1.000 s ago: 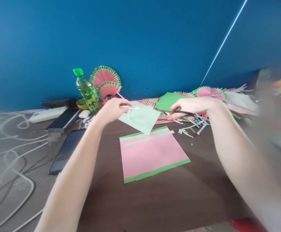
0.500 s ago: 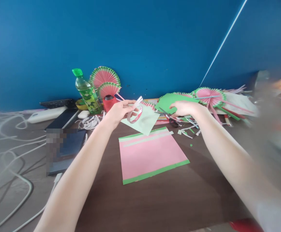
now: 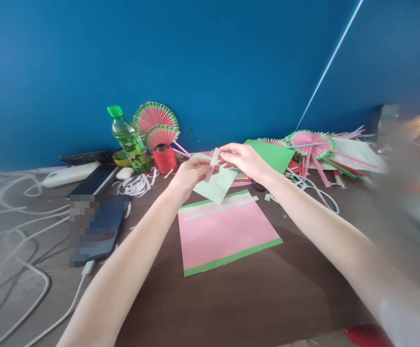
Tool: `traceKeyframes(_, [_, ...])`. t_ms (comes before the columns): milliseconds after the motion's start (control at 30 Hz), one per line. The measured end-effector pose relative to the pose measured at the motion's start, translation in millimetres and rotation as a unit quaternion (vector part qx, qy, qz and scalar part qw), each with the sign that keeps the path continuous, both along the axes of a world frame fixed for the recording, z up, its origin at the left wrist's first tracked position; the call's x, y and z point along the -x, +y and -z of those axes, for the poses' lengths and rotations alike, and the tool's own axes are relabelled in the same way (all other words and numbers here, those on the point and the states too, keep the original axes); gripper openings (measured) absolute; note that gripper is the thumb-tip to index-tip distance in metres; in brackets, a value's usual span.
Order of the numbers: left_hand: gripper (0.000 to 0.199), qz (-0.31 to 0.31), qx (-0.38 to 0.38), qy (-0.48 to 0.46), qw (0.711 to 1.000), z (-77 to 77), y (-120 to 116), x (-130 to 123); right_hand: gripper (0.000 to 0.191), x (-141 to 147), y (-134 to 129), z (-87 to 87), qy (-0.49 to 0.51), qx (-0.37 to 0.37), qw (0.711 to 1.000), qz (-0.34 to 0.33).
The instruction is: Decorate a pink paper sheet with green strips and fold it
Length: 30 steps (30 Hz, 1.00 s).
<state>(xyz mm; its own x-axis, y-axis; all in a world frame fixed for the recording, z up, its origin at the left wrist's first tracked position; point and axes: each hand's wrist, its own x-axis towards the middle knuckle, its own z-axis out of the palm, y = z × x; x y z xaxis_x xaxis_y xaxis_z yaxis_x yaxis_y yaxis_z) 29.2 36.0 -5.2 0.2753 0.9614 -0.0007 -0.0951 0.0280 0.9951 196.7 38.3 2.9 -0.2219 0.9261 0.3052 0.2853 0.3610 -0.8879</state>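
Observation:
My left hand (image 3: 191, 176) is closed on a roll of white tape (image 3: 212, 166), which I see nearly edge-on above a pale green sheet (image 3: 219, 185). At the roll's upper end my right hand (image 3: 241, 158) pinches with thumb and fingertips, seemingly at the tape's loose end. Below both hands lies a pink sheet (image 3: 227, 231) with green borders and pale strips along its far side. Part of a black scissors handle (image 3: 256, 186) shows beneath my right forearm, the rest hidden.
A green-capped bottle (image 3: 130, 142), pleated pink fans (image 3: 155, 118) and a red thread spool (image 3: 165, 159) stand back left. A phone (image 3: 104, 226) and white cables (image 3: 39, 270) lie left. Green paper (image 3: 273, 155) and another fan (image 3: 311, 143) are back right, by the blue wall.
My right hand has moved left from the scissors and green sheet to the tape. The tape roll has turned from showing its ring to nearly edge-on in my left hand.

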Motion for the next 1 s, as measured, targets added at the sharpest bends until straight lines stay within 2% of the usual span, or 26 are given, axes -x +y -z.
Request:
traceKeyframes(133, [0.021,0.046,-0.008,0.01,0.999,4.3,1,0,0.018,3,2,6.7,0.003,-0.031,0.999,-0.003])
traceKeyframes(233, [0.029,0.044,-0.006,0.022,0.999,6.5,0,-1,0.018,6,3,12.1,0.006,-0.054,0.998,0.009])
traceKeyframes(433, [0.012,0.024,0.006,0.006,1.0,6.4,-3,-7,0.013,13,1,16.4,-0.006,-0.076,0.996,0.034])
traceKeyframes(667, [0.018,0.023,-0.003,0.007,1.0,16.6,0,-7,0.015,16,-6,14.8,-0.033,-0.083,0.994,0.065])
traceKeyframes(867, [0.012,0.028,0.014,-0.046,0.998,17.9,0,-9,0.013,19,-6,19.2,-0.012,-0.093,0.994,0.062])
traceKeyframes(1000, [0.006,0.009,0.034,-0.065,0.997,17.5,2,-9,0.012,19,-5,17.5,-0.029,-0.115,0.991,0.058])
